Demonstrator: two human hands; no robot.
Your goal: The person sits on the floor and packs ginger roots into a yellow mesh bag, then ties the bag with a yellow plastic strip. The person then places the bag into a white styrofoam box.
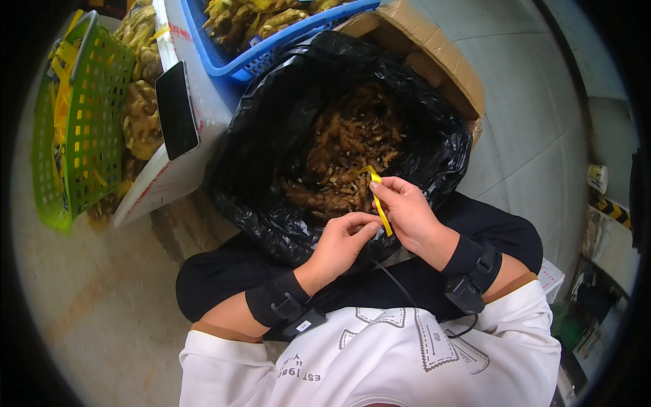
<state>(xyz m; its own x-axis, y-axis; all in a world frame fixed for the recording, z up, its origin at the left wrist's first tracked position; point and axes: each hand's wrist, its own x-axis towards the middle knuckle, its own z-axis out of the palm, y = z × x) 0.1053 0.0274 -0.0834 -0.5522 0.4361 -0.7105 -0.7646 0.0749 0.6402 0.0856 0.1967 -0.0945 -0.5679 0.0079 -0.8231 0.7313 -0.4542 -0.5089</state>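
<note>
My right hand (407, 211) pinches a flat yellow plastic strip (378, 196) between thumb and forefinger. The strip's upper end bends over to the left, and its lower end hangs free. Thumb and forefinger of my left hand (339, 240) come together right beside the strip's lower part; whether they grip its edge is unclear. Both hands are above the near side of a black plastic bag (269, 127), which lies open between my legs. Inside it is a heap of brown ginger roots (351, 147) with pale broken spots.
A cardboard box (432, 56) stands around the bag's far right side. Beyond is a blue plastic basket (244, 68) of ginger. To the left, a dark-screened phone (177, 112) rests on a white foam box (152, 188), by bagged ginger (142, 119) and a green basket (96, 122) of yellow strips.
</note>
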